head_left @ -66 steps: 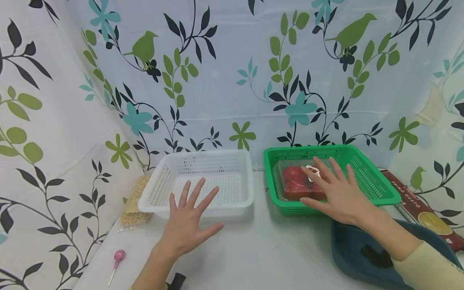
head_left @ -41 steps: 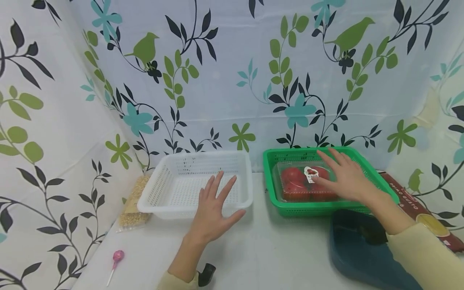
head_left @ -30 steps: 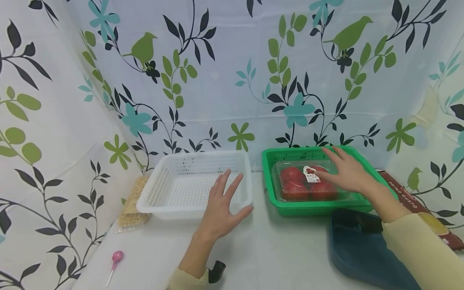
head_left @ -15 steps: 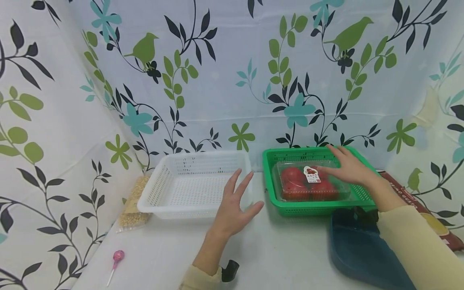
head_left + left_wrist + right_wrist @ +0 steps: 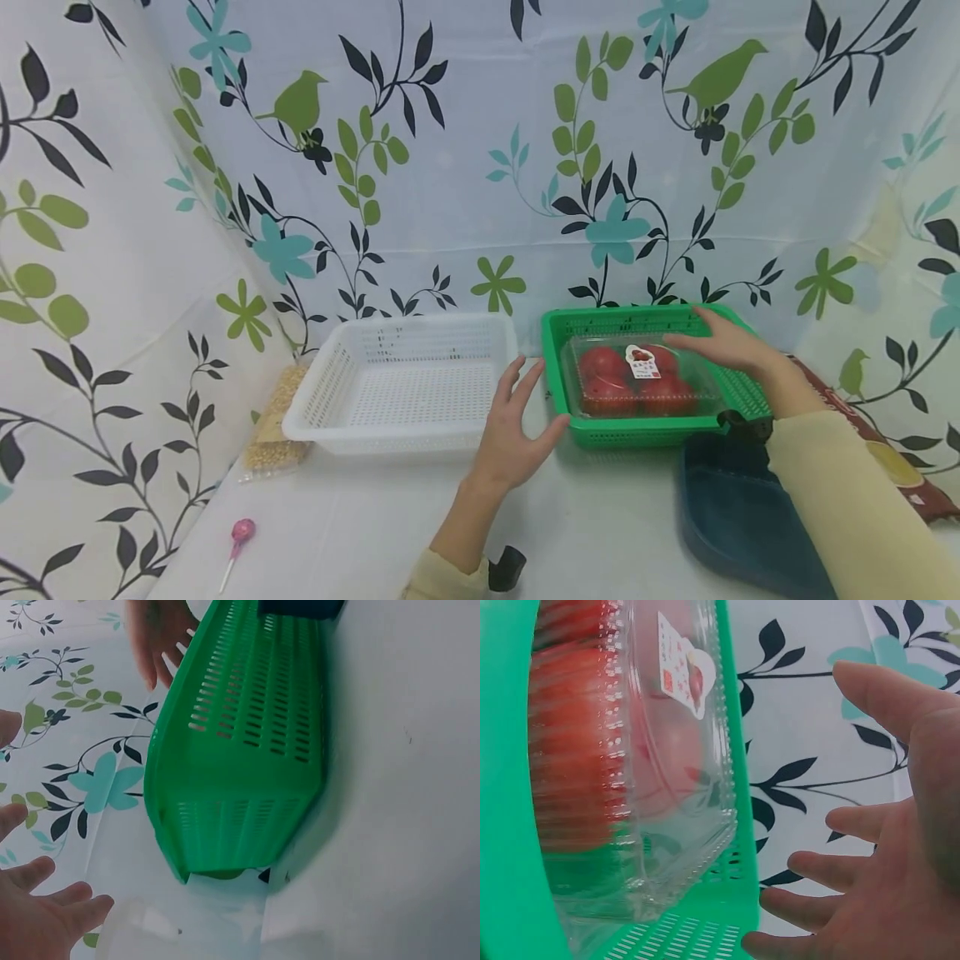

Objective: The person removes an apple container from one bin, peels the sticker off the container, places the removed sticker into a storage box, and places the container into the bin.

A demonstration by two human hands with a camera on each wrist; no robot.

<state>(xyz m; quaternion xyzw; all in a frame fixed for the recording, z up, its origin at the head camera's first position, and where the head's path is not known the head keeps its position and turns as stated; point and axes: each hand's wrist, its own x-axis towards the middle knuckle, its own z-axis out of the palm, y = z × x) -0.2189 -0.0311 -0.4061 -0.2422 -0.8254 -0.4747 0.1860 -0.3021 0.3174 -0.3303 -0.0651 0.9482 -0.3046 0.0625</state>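
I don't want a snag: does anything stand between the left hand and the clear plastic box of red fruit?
Yes: the near left corner of the green perforated plastic basket. The left hand is outside it; the clear plastic box of red fruit lies inside.

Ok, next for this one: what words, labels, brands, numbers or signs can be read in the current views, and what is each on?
None can be read with certainty.
White label on the clear box: printed characters, too small and blurred to read, in the right wrist view too.
Dark red packet: pale lettering, partly hidden by the right sleeve and too blurred to read.
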